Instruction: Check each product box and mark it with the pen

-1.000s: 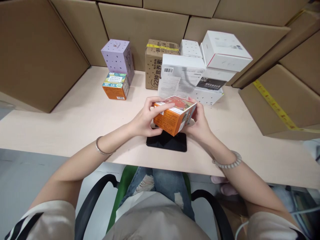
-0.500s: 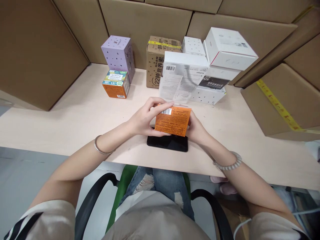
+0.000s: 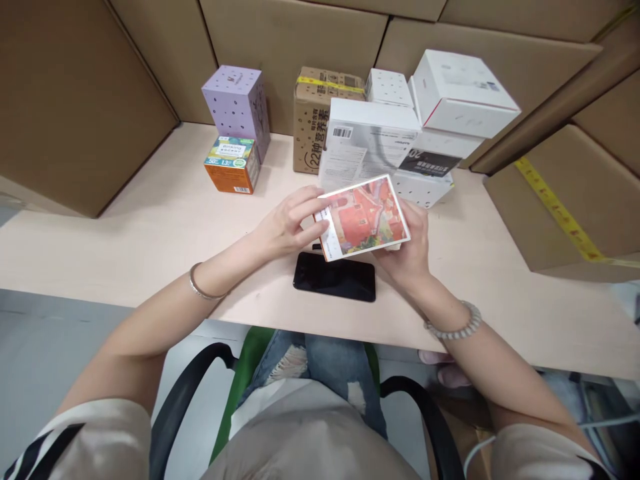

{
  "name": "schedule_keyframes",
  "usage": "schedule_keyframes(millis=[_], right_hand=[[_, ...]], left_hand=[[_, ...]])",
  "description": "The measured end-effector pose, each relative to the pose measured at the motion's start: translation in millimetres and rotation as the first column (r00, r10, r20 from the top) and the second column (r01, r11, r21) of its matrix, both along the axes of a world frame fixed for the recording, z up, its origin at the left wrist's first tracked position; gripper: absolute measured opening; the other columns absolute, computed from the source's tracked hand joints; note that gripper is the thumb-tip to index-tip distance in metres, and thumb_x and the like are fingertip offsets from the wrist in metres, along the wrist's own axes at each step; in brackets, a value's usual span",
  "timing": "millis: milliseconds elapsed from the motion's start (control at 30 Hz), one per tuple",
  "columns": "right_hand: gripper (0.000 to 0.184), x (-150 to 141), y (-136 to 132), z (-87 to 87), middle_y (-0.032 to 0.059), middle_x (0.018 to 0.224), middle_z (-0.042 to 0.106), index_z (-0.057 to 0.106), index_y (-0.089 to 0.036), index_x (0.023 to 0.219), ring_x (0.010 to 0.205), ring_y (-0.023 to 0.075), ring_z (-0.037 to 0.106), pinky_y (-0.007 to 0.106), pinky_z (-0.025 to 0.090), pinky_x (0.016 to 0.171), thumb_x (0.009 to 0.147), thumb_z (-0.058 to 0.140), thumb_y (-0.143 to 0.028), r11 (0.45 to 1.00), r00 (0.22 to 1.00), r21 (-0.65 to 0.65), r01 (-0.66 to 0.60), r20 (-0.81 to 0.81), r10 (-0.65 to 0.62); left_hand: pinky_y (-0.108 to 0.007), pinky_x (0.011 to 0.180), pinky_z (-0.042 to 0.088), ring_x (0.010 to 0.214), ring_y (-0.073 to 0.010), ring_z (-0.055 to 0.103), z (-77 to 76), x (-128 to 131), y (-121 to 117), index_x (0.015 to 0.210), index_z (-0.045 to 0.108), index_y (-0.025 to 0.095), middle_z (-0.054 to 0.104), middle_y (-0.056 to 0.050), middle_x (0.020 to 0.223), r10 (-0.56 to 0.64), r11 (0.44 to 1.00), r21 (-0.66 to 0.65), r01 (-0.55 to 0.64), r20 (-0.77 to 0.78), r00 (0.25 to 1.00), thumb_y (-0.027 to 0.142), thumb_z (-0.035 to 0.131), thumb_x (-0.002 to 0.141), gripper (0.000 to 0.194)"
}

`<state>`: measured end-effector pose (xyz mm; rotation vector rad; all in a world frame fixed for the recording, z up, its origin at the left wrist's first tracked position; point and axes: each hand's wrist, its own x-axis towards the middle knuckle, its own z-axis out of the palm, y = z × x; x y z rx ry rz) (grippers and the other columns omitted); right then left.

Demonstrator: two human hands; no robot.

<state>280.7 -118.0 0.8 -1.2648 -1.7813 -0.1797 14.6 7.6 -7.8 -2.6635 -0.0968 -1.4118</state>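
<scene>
Your L hand [image 3: 293, 223] & R hand [image 3: 407, 250] are part-curled, gripping opp. ends of 1 picture-faced box [image 3: 367, 217] over the phone's [image 3: 334, 277] far edge. Behind phone: 1 brown box [image 3: 307, 133], 4+ white boxes [image 3: 370, 143]; back-L, 1 orange box [image 3: 230, 177], 1 purple box [image 3: 233, 110]. Pale table [image 3: 150, 253], cardboard walls [image 3: 280, 40].

Picture-faced box [image 3: 367, 217]: in left hand [image 3: 287, 223] and right hand [image 3: 413, 250], above and beyond phone [image 3: 334, 277] | Orange-sided box [image 3: 231, 177]: beyond phone, leftward | White boxes [image 3: 400, 127]: beyond phone, rightward
</scene>
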Motion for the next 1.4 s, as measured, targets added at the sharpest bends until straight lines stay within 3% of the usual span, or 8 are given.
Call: schedule_keyframes(millis=[133, 367, 567, 767, 933, 1067, 1167, 1400], right_hand=[[0.06, -1, -3, 5.3, 0.0122, 0.142, 0.07, 0.059, -0.036, 0.145, 0.126, 0.039, 0.066, 0.059, 0.061, 0.097, 0.092, 0.073, -0.058, 0.998, 0.994, -0.027, -0.049, -0.102, 0.047], [0.031, -9, -12, 14.7, 0.0044, 0.128, 0.082, 0.078, -0.038, 0.119, 0.095, 0.0304, 0.073, 0.058, 0.057, 0.095, 0.101, 0.062, -0.057, 0.998, 1.0, -0.057, 0.001, 0.016, 0.0], [0.029, -12, -9, 12.5, -0.0004, 0.134, 0.08, 0.077, -0.043, 0.129, 0.109, 0.0299, 0.07, 0.057, 0.054, 0.102, 0.104, 0.063, -0.048, 0.988, 0.991, -0.092, -0.127, 0.019, 0.129], [0.032, -7, -2, 19.0, 0.0008, 0.138, 0.078, 0.073, -0.043, 0.135, 0.121, 0.0299, 0.069, 0.056, 0.054, 0.108, 0.107, 0.058, -0.044, 0.961, 0.974, -0.168, -0.218, 0.028, 0.226], [0.05, 18, -1, 37.4, 0.0085, 0.103, 0.077, 0.072, -0.027, 0.137, 0.088, 0.0264, 0.07, 0.042, 0.057, 0.081, 0.097, 0.061, -0.055, 0.957, 0.984, -0.258, -0.137, 0.076, 0.161], [0.067, 21, -4, 50.6, 0.0006, 0.076, 0.073, 0.064, -0.018, 0.151, 0.067, 0.0202, 0.066, 0.032, 0.047, 0.067, 0.088, 0.066, -0.04, 0.763, 0.93, -0.646, -0.032, 0.26, 0.26], [0.064, 12, -3, 51.2, 0.0005, 0.075, 0.077, 0.064, -0.02, 0.153, 0.066, 0.0206, 0.069, 0.031, 0.043, 0.065, 0.089, 0.064, -0.029, 0.653, 0.871, -0.75, 0.103, 0.385, 0.305], [0.033, 2, 0, 41.7, 0.0102, 0.108, 0.086, 0.084, -0.022, 0.114, 0.088, 0.0284, 0.079, 0.036, 0.042, 0.069, 0.096, 0.056, -0.018, 0.765, 0.777, -0.617, 0.186, 0.568, 0.27]], left_hand=[[-0.06, 0.112, 0.054, 0.131, -0.0303, 0.06, 0.3, 6, -6, 0.145, 0.04, 0.042, 0.054, -0.008, 0.139, 0.058, 0.992, -0.124, -0.037, 0.169, 0.984, 0.045, 0.081, 0.09, 0.069], [-0.053, 0.108, 0.057, 0.132, -0.0318, 0.059, -13.6, 15, -5, 0.17, 0.002, 0.031, 0.048, -0.017, 0.143, -0.06, 0.915, -0.39, 0.1, 0.113, 0.992, 0.066, 0.084, 0.082, 0.125], [-0.055, 0.12, 0.047, 0.141, -0.0363, 0.053, -10.1, 9, -12, 0.166, 0.024, 0.027, 0.048, -0.019, 0.153, -0.072, 0.836, -0.548, 0.031, -0.053, 0.996, 0.068, 0.083, 0.082, 0.111], [-0.057, 0.118, 0.047, 0.137, -0.0362, 0.055, 5.5, 4, -15, 0.167, 0.027, 0.03, 0.053, -0.016, 0.146, 0.012, 0.875, -0.481, -0.056, -0.093, 0.996, 0.071, 0.083, 0.079, 0.112], [-0.05, 0.111, 0.055, 0.126, -0.0292, 0.061, 11.6, -3, -13, 0.157, 0.048, 0.035, 0.052, -0.009, 0.128, 0.033, 0.902, -0.425, -0.069, -0.093, 0.995, 0.069, 0.078, 0.085, 0.085], [-0.056, 0.112, 0.053, 0.127, -0.0324, 0.059, 5.4, -8, -4, 0.143, 0.057, 0.03, 0.05, -0.011, 0.128, 0.103, 0.907, -0.406, -0.108, -0.034, 0.994, 0.067, 0.084, 0.081, 0.077], [-0.061, 0.113, 0.049, 0.129, -0.0337, 0.056, -1.1, -7, 1, 0.138, 0.059, 0.031, 0.046, -0.01, 0.127, 0.145, 0.904, -0.408, -0.129, 0.009, 0.989, 0.067, 0.084, 0.082, 0.07], [-0.058, 0.115, 0.05, 0.132, -0.0333, 0.055, -1.1, 0, -7, 0.152, 0.051, 0.037, 0.043, -0.011, 0.133, 0.108, 0.933, -0.347, -0.094, 0.023, 0.994, 0.061, 0.08, 0.088, 0.074]])
